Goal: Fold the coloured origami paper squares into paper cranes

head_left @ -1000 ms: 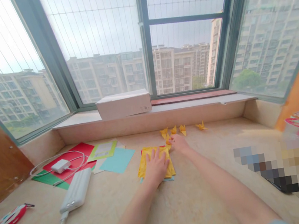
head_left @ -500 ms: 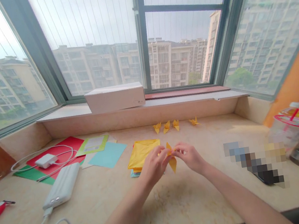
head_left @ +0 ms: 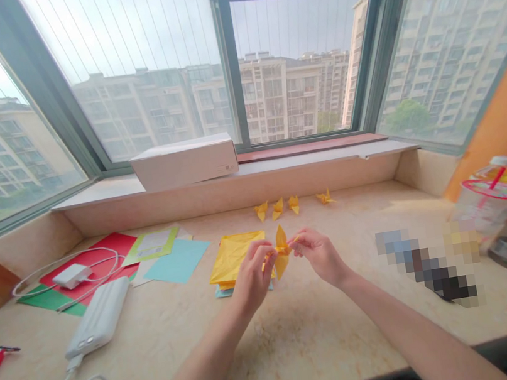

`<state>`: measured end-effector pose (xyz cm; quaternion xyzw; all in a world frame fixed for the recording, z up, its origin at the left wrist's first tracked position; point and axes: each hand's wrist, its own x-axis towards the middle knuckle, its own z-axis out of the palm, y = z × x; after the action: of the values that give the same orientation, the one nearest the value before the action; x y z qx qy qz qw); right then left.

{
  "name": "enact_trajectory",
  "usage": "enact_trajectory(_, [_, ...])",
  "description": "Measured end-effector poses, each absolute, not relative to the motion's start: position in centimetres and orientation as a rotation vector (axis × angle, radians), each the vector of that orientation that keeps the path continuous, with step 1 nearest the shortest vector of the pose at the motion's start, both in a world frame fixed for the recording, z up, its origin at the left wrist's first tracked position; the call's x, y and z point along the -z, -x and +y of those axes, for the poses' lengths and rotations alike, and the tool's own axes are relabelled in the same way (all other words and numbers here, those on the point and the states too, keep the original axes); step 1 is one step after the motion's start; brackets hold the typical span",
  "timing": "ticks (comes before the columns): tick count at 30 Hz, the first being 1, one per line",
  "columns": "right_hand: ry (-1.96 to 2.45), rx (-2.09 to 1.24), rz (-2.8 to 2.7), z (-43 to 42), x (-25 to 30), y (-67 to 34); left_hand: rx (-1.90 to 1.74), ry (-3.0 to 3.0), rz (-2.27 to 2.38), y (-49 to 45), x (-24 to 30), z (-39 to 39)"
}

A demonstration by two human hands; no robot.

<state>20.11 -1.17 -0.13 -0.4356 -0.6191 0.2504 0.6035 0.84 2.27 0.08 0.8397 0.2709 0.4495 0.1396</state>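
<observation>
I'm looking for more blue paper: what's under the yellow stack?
A light blue sheet pokes out below the yellow stack, at its lower edge. The rest of that sheet, and anything else beneath the stack, is covered.

**Item 1:** yellow origami crane (head_left: 281,243), wings spread, one pointing up, one down, pinched in the air between the left hand (head_left: 253,277) and right hand (head_left: 321,257); its neck and tail are probably behind the fingers.

**Item 2:** four yellow paper cranes (head_left: 278,209), standing in a loose row, well beyond both hands.
</observation>
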Motion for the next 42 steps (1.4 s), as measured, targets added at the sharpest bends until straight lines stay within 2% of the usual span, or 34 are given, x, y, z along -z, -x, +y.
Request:
enact_trajectory(8, [0.964, -0.421, -1.683, -2.3, -0.3, -19.1, -1.288, -2.185, 0.841, -1.6, 1.0, 2.2])
enact_trajectory(18, [0.944, -0.277, -1.645, -2.6, -0.3, -18.6, -1.215, -1.789, 0.695, -2.0, -0.2, 1.5])
enact_trajectory(25, [0.932, -0.372, -1.508, -2.0, -0.1, -19.0, -1.169, -1.490, 0.584, -1.9, -0.7, 1.0])
enact_trajectory(33, [0.979, -0.788, -1.308, -1.4, 0.4, -19.7, -1.047, -1.511, 0.504, -1.3, -1.6, 0.4])
enact_trajectory(42, [1.084, -0.576, -1.492, -2.2, -0.6, -19.5, -1.072, -1.431, 0.481, -1.6, -1.0, 0.6])
